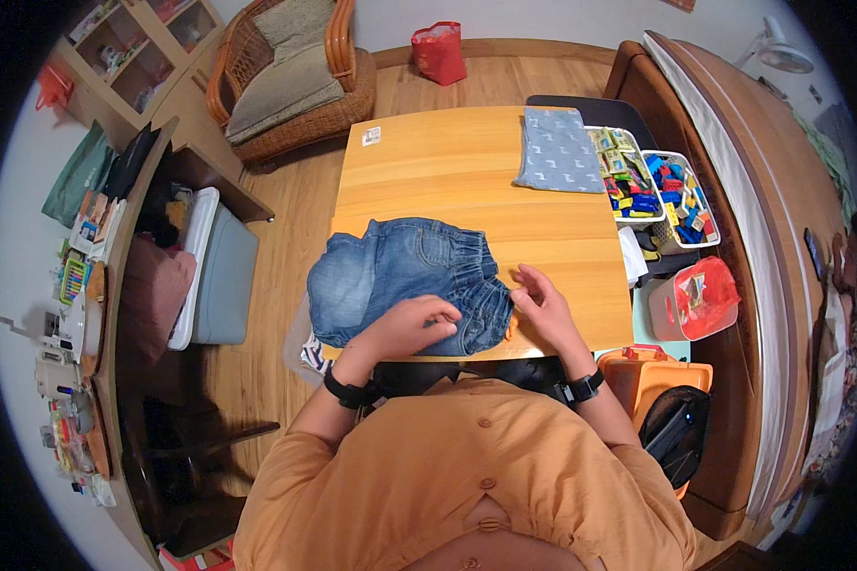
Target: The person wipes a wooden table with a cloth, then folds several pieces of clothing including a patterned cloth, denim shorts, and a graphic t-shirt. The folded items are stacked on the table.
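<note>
A pair of blue denim trousers (pixel 393 275) lies on its side on the wooden table (pixel 428 168), folded over. Its gathered elastic waistband (pixel 500 303) points right and a pocket shows on the upper face. My left hand (pixel 421 322) is over the lower part of the denim, fingers loosely curled with the thumb apart; whether it touches the cloth is hard to tell. Just right of the waistband, my right hand (pixel 543 303) has its fingers spread and holds nothing. A small orange thing (pixel 512 328) peeks out between the waistband and that hand.
A folded grey-blue patterned cloth (pixel 560 150) lies at the table's far right corner. Baskets of toy blocks (pixel 685 200), a pink bin (pixel 696 303) and an orange case (pixel 668 378) stand along the right side. A clear container (pixel 298 342) shows below the table's left edge.
</note>
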Motion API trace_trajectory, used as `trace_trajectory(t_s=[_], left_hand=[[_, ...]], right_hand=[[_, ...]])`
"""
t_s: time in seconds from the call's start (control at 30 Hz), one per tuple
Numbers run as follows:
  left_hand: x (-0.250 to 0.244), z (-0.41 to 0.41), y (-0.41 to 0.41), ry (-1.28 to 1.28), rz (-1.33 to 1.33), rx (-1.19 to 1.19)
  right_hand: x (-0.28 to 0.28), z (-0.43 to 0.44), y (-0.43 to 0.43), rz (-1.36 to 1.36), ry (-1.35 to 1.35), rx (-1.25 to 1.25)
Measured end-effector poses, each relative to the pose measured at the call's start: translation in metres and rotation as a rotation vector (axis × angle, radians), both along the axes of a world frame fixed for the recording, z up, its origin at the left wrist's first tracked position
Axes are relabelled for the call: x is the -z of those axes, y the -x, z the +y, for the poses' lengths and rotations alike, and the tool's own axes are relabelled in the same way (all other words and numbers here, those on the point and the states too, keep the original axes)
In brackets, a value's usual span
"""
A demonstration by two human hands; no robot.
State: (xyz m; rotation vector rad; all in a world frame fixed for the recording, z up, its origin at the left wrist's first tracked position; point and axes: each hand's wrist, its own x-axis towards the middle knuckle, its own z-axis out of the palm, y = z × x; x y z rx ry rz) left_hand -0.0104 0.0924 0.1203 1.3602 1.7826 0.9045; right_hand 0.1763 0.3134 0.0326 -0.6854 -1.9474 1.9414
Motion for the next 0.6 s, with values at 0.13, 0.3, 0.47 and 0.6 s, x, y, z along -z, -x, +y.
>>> trace_trajectory(t_s=[0.13,0.3,0.47,0.6], left_hand=[[-0.002,-0.016,0.011,-0.049,-0.069,-0.296],[0.001,-0.033,0.023,-0.163,-0.015,-0.462],[0.0,-0.048,0.036,-0.306,-0.114,-0.529],[0.004,-0.056,0.046,-0.467,-0.232,-0.659]], right_hand=[[-0.023,-0.008,0.028,-0.006,-0.298,-0.106],[-0.044,-0.026,0.058,-0.118,-0.588,-0.176],[-0.059,-0.033,0.059,0.235,-0.589,-0.232],[-0.103,-0.015,0.019,0.359,-0.147,-0.019]])
